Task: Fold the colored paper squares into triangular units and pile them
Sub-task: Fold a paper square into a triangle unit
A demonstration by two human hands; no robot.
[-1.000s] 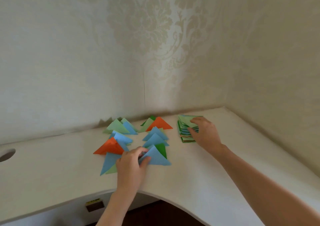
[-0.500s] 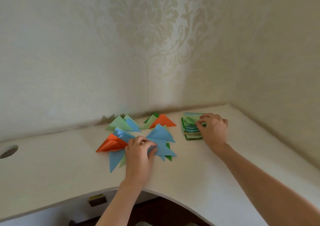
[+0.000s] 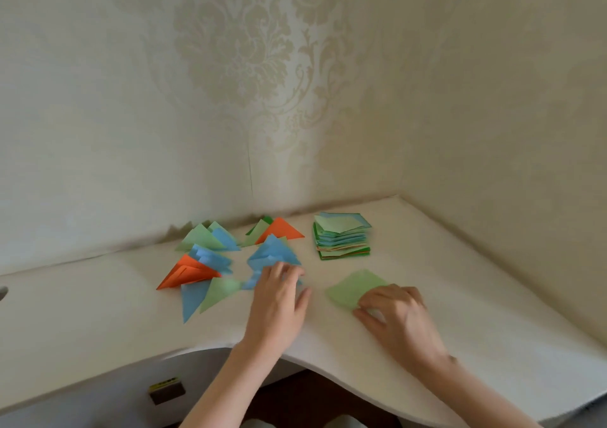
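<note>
The right hand pinches the near edge of a light green square lying flat on the surface, in front of the stack. The left hand rests with fingers relaxed on blue triangles in the loose pile (orange and green ones lie alongside). If the left hand drags away carelessly, it could scatter those units; thin paper may also slide, skewing the first crease.
</note>
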